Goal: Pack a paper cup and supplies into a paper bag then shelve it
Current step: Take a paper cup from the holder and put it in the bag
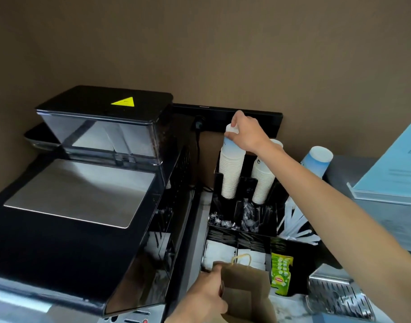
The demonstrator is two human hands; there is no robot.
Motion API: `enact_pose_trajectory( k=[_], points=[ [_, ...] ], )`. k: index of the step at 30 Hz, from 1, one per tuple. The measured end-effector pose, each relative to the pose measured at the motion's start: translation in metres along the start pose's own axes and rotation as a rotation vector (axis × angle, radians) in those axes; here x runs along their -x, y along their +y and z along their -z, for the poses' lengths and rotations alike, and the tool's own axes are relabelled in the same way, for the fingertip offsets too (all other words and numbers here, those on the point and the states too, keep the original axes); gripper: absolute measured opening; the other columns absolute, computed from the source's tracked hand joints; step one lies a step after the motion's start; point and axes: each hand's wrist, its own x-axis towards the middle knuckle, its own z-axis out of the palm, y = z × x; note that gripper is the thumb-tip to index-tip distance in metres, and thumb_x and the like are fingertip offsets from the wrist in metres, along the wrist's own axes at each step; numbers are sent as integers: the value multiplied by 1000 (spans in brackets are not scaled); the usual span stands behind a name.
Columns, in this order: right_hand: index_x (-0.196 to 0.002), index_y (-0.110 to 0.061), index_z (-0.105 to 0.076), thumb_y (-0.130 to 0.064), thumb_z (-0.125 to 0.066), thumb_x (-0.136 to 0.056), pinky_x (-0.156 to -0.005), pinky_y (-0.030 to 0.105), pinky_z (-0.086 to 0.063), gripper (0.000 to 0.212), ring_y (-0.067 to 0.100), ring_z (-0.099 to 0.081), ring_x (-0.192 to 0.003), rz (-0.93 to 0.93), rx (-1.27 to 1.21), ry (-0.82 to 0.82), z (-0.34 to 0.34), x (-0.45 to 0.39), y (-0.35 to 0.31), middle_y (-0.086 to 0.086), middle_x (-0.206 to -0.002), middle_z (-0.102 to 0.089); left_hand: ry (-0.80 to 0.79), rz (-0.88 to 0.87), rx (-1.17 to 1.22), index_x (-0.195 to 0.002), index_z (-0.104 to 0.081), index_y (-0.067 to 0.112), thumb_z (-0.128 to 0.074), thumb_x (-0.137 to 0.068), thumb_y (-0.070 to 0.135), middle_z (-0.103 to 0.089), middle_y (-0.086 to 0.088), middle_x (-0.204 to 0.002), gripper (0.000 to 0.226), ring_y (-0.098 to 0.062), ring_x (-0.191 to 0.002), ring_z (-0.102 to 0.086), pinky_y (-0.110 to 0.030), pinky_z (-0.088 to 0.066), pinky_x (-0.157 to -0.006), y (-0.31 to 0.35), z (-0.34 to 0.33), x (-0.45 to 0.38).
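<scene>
A tall stack of white paper cups (231, 169) stands upside down in a black organizer (243, 227). My right hand (245, 134) reaches over it, its fingers closed around the topmost cup (230, 131). A second cup stack (264, 180) stands just to the right, partly behind my forearm. At the bottom, my left hand (209, 294) grips the left edge of a brown paper bag (246, 292) with twisted handles, held upright on the counter in front of the organizer.
A large black coffee machine (83, 206) fills the left. The organizer holds sachets, white napkins (221, 252), white stirrers (297, 227) and green Lipton tea bags (281, 273). A blue-white cup (316, 159), a blue sign and a metal drip tray (339, 297) sit on the right.
</scene>
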Motion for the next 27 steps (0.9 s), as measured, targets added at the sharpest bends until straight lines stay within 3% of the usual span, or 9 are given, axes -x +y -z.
enact_pose_trajectory(
  k=[3, 7, 11, 15, 18, 20, 22, 25, 27],
  points=[
    [-127, -12, -44, -29, -62, -95, -89, 46, -49, 40, 33, -53, -104, 10, 5, 15, 7, 1, -6, 13, -107, -53, 22, 31, 6, -155, -10, 34, -65, -86, 19, -39, -6, -140, 90, -26, -132, -46, -33, -41, -109, -2, 2, -2],
    [-135, -21, -43, -31, -60, -96, -103, 54, -43, 44, 35, -49, -119, 16, 19, 28, 17, 3, -4, 17, -123, -56, 35, 22, 92, -155, -13, 30, -63, -88, 21, -40, -6, -136, 84, -25, -127, -48, -32, -43, -108, -3, 1, -7],
    [-140, -36, -39, -36, -51, -99, -106, 52, -40, 43, 38, -40, -128, 55, 19, 137, 35, 11, -8, 19, -127, -54, 122, -43, -57, -147, -35, 4, -55, -97, 27, -50, 1, -90, 58, -13, -74, -54, -16, -49, -57, -3, -10, -4],
    [-135, -45, -46, -39, -35, -103, -94, 34, -40, 34, 29, -44, -114, 114, -163, 248, 57, 34, -4, 12, -112, -57, 73, -14, 34, -155, -12, 31, -66, -86, 18, -41, -4, -129, 88, -25, -125, -49, -28, -43, -93, -3, 1, 2],
    [-117, -40, -60, -43, -46, -98, -71, 20, -43, 23, 22, -57, -86, 131, -314, 302, 71, 67, 6, -19, -82, -57, 37, -2, -19, -156, -9, 31, -67, -86, 17, -38, -7, -143, 92, -28, -133, -45, -34, -43, -105, 1, 4, 7],
    [-109, -38, -62, -43, -63, -88, -64, 25, -53, 22, 17, -61, -63, 117, -509, 282, 73, 94, 13, -12, -76, -56, 33, -9, -29, -156, -9, 30, -68, -85, 16, -37, -7, -144, 92, -28, -134, -45, -35, -43, -108, -2, 2, 3],
    [-105, -32, -63, -35, -76, -81, -66, 31, -59, 27, 13, -68, -64, 123, -666, 230, 69, 121, 23, 4, -85, -64, 37, -25, -29, -156, -10, 30, -67, -85, 15, -35, -7, -147, 92, -27, -135, -44, -35, -43, -109, -6, 2, 1],
    [-93, -33, -56, -34, -83, -69, -65, 21, -58, 36, 7, -71, -78, 62, -796, 191, 53, 156, 40, -12, -90, -67, 46, -33, -56, -156, -12, 28, -67, -85, 15, -36, -7, -146, 91, -26, -133, -45, -32, -43, -105, -9, 3, 0],
    [-83, -29, -47, -37, -81, -68, -71, 27, -56, 38, 14, -70, -88, -10, -872, 188, 39, 174, 50, -7, -93, -64, 44, -36, -73, -155, -12, 27, -67, -86, 14, -37, -8, -145, 90, -26, -133, -46, -30, -42, -102, -8, 4, 0]
  ],
)
